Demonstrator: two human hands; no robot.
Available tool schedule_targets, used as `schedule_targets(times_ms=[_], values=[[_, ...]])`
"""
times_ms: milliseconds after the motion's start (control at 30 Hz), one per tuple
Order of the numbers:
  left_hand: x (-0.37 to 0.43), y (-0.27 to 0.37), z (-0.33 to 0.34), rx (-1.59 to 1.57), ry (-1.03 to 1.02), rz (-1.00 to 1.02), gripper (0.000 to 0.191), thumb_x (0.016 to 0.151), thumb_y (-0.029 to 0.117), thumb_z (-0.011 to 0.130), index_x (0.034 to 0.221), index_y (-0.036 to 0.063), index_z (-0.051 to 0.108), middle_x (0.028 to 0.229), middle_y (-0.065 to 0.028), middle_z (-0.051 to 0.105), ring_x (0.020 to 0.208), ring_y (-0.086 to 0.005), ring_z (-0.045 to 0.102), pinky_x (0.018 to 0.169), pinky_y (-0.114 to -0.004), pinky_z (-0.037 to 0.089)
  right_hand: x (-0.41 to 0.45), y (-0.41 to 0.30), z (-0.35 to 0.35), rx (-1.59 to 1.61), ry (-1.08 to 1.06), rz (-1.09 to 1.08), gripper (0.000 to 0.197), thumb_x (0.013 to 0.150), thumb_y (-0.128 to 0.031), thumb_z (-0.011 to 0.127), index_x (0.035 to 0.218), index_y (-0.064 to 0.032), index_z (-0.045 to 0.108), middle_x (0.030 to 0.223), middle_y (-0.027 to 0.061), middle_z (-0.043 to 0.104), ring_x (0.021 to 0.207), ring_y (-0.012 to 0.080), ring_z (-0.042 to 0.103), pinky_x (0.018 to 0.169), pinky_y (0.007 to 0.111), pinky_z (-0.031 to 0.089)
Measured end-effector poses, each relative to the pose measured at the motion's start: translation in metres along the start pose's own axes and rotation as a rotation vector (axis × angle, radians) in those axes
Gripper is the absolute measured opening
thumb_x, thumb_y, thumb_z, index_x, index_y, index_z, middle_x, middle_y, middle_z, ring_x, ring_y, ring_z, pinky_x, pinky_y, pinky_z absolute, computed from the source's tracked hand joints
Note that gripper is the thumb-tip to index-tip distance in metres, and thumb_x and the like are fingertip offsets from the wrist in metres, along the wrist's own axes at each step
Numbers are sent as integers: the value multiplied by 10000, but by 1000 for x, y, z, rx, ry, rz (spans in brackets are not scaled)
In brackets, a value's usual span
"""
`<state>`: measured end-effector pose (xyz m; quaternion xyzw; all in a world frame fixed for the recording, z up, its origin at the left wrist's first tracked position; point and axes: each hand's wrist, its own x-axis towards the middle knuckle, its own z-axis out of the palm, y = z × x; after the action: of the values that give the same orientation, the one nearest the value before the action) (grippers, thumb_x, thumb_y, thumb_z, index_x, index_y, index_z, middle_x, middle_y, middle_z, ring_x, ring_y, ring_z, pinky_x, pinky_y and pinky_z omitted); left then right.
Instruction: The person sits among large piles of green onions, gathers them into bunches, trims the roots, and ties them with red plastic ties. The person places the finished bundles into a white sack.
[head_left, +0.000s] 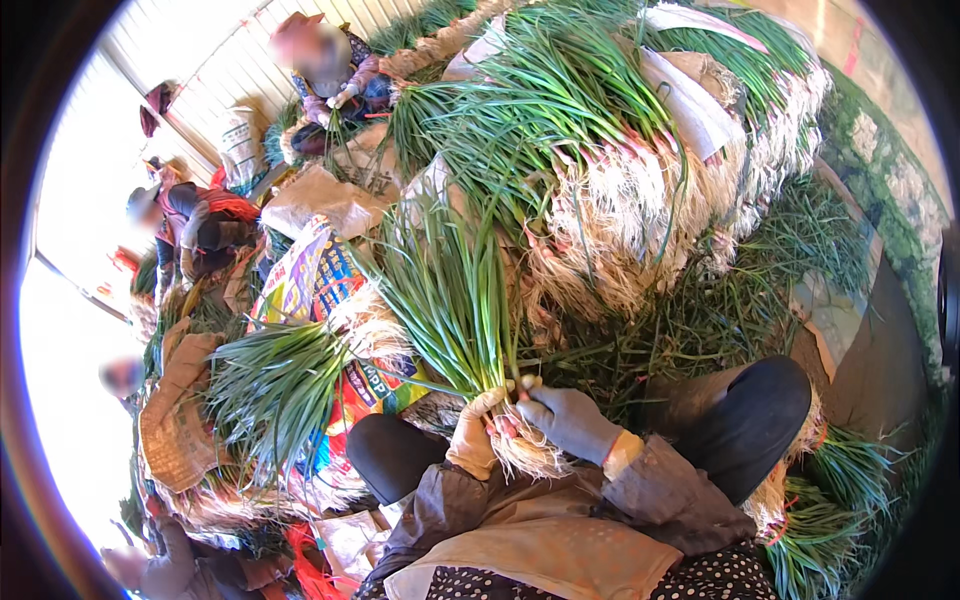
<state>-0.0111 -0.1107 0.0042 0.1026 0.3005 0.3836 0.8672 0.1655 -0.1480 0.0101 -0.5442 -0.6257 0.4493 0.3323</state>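
A bunch of spring onions (457, 300) with reddish bulbs and pale roots stands upright over my lap, leaves pointing away from me. My left hand (478, 435), in a light glove, is wrapped around its lower stems. My right hand (574, 424), in a grey glove, pinches a single spring onion stalk (523, 391) at the bunch's right side. The hanging roots (532, 454) lie between both hands. Just left, another bunch of spring onions (281, 375) rests on a colourful printed sack (375, 386), its roots turned toward the held bunch.
A large heap of spring onions (600, 127) rises ahead, partly covered by white sacking (686, 101). Loose leaves (675, 341) litter the ground. Tied bunches (814, 525) lie at my right. Several people work at the left, one person (330, 82) beyond the sacks. Red ties (304, 559) lie lower left.
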Motion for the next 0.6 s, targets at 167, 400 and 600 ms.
schedule_targets(times_ms=[167, 400, 600], values=[[-6, 15, 8, 10, -92, 133, 263, 868, 221, 653, 1055, 46, 596, 968, -78, 637, 982, -256, 614, 951, -481, 496, -51, -7, -22, -4, -72, 81, 266, 930, -304, 613, 920, -48, 685, 738, 156, 656, 681, 325, 655, 649, 404, 518], [-11, 20, -8, -5, -18, 117, 214, 900, 204, 634, 1055, 59, 602, 958, -88, 639, 880, -241, 626, 838, -442, 543, -48, 12, -108, -247, 591, 196, 212, 876, -281, 670, 907, -71, 673, 751, 142, 673, 666, 314, 666, 624, 407, 521], [-4, 3, -13, 31, 0, 87, 404, 881, 207, 652, 1216, 11, 540, 967, -74, 594, 858, -217, 586, 824, -410, 520, 41, -6, -34, 179, 185, 165, 482, 862, -469, 663, 934, 6, 698, 836, 119, 689, 793, 224, 649, 729, 353, 500]])
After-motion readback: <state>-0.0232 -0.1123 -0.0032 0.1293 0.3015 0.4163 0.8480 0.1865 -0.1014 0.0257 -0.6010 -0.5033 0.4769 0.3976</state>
